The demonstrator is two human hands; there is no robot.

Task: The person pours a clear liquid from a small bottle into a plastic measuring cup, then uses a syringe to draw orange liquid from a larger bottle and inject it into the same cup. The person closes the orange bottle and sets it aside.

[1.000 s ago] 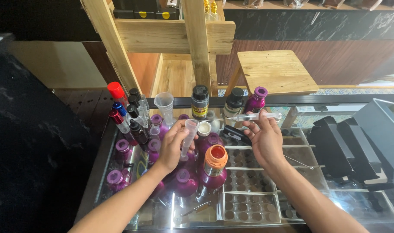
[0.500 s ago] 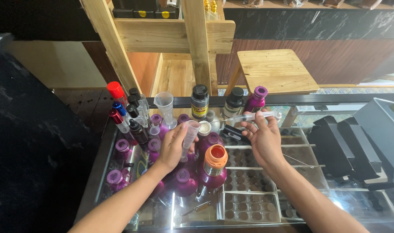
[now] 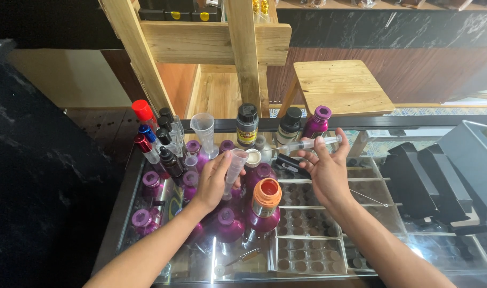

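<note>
The left hand (image 3: 214, 178) was clenched around one clear plastic measuring cup (image 3: 234, 166), held tilted with its open end up, above the purple bottles on the glass counter (image 3: 329, 250). The right hand (image 3: 326, 170) grasped one clear syringe (image 3: 310, 143), held level between the fingertips, its tip pointing left toward the dark jars at the back edge of the counter. The two hands were near each other but apart.

Items on the counter, counted:
- One purple bottle with an orange cap (image 3: 265, 205), standing upright just right of the left hand.
- Two dark jars with black lids (image 3: 247, 125), side by side at the back edge.
- One purple bottle with a purple cap (image 3: 316, 121), at the back, just beyond the syringe.
- One empty clear cup (image 3: 203, 129), upright, left of the dark jars.
- One spray can with a red cap (image 3: 144, 113), at the back left, with several smaller dark-capped bottles beside it; their exact number could not be told.
- At least seven round purple bottles with purple caps (image 3: 225, 224), clustered under and left of the left hand.
- One small white-capped bottle (image 3: 252, 158), just right of the measuring cup.

Black boxes (image 3: 430, 181) lay at the right end of the counter. One wooden stool (image 3: 342, 85) stood behind the counter.
</note>
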